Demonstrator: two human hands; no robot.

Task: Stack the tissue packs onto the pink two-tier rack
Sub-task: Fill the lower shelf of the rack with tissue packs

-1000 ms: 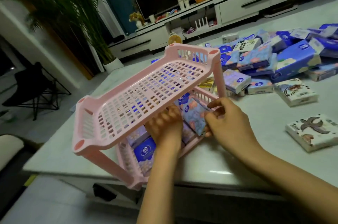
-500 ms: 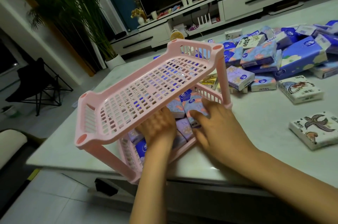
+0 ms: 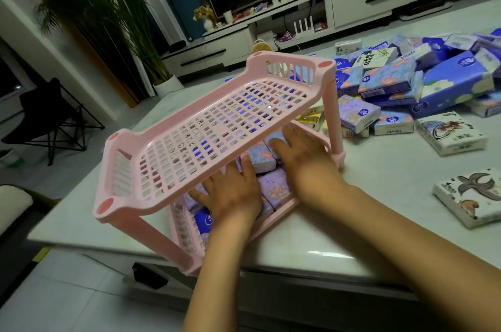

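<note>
The floral tissue pack (image 3: 256, 159) that the right hand (image 3: 303, 166) was pinching at the edge of the pink rack (image 3: 119, 207) a second ago is now down in the lower tier, lying under that hand's fingertips; the pinch has gone, and the fingers lie straight and close together, pressing on the pack. The left hand (image 3: 230, 193), just beside it, has flattened too, with its fingers spread over the packs beneath its palm; both hands reach in under the upper shelf. To my eye that pack is placed and is only being bedded level with its neighbours. Every pack I can see in the rack sits in this lower tier; well out beyond the right hand the loose packs (image 3: 393, 85) are heaped on the table (image 3: 311, 236), so most of the job is left.
</note>
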